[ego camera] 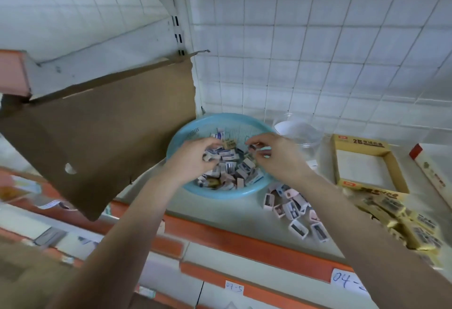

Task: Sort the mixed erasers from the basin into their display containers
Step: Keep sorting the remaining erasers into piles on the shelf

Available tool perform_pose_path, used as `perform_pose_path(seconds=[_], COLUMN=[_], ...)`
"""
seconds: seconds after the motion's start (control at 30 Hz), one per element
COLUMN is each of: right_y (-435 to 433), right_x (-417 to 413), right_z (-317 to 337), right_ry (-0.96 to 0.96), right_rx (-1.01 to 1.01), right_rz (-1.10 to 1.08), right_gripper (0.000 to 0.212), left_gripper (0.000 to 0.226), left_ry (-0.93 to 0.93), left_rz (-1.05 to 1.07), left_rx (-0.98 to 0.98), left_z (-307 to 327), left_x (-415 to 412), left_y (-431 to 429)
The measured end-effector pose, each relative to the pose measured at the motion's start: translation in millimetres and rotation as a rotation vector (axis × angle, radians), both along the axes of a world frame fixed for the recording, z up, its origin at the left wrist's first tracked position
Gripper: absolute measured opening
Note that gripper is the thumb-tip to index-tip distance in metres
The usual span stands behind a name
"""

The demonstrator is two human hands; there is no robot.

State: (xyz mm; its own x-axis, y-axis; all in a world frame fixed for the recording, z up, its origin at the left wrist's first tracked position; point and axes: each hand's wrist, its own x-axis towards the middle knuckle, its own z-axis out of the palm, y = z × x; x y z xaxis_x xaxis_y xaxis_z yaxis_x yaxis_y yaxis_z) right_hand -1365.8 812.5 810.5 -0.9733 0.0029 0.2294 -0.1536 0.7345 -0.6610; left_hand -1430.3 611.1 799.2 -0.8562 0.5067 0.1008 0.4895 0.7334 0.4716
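Two bare forearms reach in from the bottom edge, across the orange-trimmed shelf, and both hands are down in the blue basin. The left hand curls round a small clutch of erasers. The right hand pinches a single piece between thumb and forefinger, the other fingers loosely bent. The mixed erasers cover the basin floor. A pale heap lies just beside it on the shelf, and a yellow heap lies further right. Beyond, the yellow display box shows a bare white floor. These look like light, firm little blocks in paper sleeves, best pinched across the short sides. The sleeves may slide, and a full handful could spill.
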Motion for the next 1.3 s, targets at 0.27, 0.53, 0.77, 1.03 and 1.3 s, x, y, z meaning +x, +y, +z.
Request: perform_pose_path(seconds=[0.27, 0.53, 0.77, 1.03, 1.3], right_y=[-26, -38, -35, -26, -21], right_x=[-40, -50, -54, -52, -51], right_z=[1, -14, -21, -13, -4], right_ry=[-0.31, -0.4, -0.334, -0.195, -0.118], right_rx=[0.333, 0.589, 0.375, 0.061, -0.398], right_rz=[0.166, 0.202, 0.051, -0.072, -0.208], right_gripper=[0.045, 0.035, 0.038, 0.043, 0.042], left_gripper=[0.046, 0.045, 0.044, 0.028, 0.042], left_ry=[-0.124, -0.187, -0.123, -0.117, -0.306], left_rz=[-0.028, -0.076, -0.055, -0.111, -0.29], left_rx=[-0.268, -0.337, -0.146, 0.076, -0.227], left_z=[-2, -12, -13, -7, -2], left_x=[-33, -53, -51, -42, -27], left_y=[-1, 4, 2, 1, 9])
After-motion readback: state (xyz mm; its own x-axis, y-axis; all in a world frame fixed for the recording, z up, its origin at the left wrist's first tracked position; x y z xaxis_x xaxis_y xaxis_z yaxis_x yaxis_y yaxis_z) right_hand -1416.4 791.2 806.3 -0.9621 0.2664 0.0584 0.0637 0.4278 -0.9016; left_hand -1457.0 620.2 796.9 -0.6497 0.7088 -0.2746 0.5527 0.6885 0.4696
